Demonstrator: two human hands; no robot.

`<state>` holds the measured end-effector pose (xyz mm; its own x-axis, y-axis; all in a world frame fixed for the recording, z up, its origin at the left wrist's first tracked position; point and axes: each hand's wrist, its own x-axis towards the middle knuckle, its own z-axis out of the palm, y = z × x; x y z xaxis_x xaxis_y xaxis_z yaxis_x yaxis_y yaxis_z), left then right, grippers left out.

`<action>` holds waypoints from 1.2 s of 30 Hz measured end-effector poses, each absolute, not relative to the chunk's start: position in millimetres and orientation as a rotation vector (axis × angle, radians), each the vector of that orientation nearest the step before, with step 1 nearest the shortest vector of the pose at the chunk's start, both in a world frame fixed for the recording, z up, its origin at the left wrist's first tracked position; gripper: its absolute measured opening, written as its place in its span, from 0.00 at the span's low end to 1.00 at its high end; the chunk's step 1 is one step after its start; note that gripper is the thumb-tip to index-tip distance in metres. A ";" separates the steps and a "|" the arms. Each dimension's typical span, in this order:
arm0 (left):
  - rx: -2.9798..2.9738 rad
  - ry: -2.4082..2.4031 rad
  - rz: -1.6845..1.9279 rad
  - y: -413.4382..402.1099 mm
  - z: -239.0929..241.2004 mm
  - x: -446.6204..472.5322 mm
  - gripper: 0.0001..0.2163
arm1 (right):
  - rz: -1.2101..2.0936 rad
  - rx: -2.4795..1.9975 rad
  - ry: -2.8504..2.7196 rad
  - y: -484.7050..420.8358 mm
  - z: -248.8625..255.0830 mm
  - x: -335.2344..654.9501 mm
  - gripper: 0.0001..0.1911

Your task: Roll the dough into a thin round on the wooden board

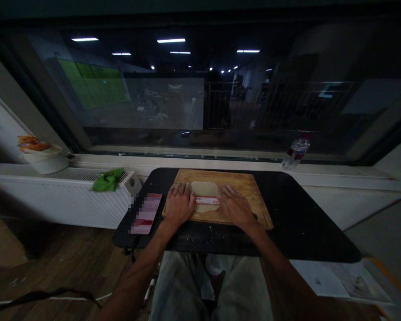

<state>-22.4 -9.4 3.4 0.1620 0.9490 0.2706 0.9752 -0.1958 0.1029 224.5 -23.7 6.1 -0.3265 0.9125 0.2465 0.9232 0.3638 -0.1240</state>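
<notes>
A flattened sheet of pale dough [203,189] lies on a wooden cutting board [250,191]. Across the dough runs a rolling pin [207,200] with a white-and-red label along its middle. My left hand [179,203] is over the pin's left end, fingers pointing away from me. Over the right end is my right hand [235,205], in the same pose. Both hands look dusted with flour, and they hide the pin's ends.
The black table [297,209] has crumbs near its front edge. A phone-like item with a pink face [147,214] lies left of the board. Beyond are a radiator [96,209] with a green cloth [107,179], a white bowl [47,160] and a plastic bottle [296,152] on the sill.
</notes>
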 end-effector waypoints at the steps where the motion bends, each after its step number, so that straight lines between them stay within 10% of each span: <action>1: -2.313 -1.927 -0.422 -5.0 4.1 -21.6 0.28 | -0.059 -1.613 -2.381 -15.6 8.6 226.3 0.30; 36: -2.367 -1.973 -0.313 92.1 19.9 -21.1 0.24 | -0.038 -1.933 -2.218 85.4 19.1 215.2 0.34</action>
<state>-21.1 92.1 19.9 0.1685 0.9687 0.1825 0.9776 -0.1879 0.0951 215.2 85.4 19.1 -0.1256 0.9781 0.1659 0.9833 0.1450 -0.1102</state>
